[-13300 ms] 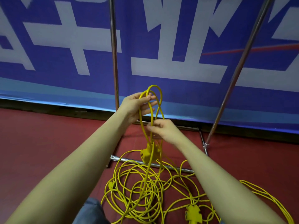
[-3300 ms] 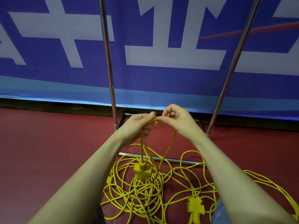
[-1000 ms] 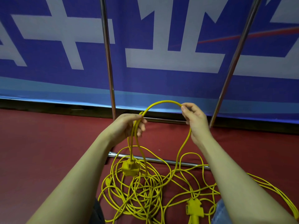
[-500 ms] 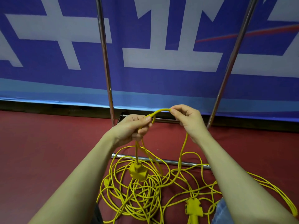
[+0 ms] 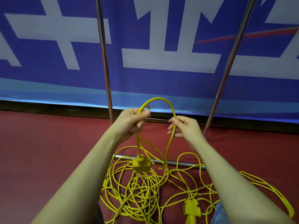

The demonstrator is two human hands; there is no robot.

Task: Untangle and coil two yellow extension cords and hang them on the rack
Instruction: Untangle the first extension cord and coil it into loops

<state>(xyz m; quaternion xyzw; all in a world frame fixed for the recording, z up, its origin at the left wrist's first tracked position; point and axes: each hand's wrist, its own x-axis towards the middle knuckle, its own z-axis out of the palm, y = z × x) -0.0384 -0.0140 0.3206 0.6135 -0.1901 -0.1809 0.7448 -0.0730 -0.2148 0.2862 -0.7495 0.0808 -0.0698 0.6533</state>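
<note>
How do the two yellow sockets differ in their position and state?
The left socket hangs in the air from cord gripped by the left hand; the right socket lies on the red floor. The left one hangs near the rack bar; the right one is closer to the camera. Both are yellow and blocky.

I am counting two bare hands, the left hand (image 5: pixel 131 122) and the right hand (image 5: pixel 186 126), at centre frame. I am seeing two chunky yellow plastic socket blocks (image 5: pixel 141 165) (image 5: pixel 191 208), lower centre and lower right, and two upright shiny metal rack poles (image 5: pixel 103 59) (image 5: pixel 229 62) in the upper half.
</note>
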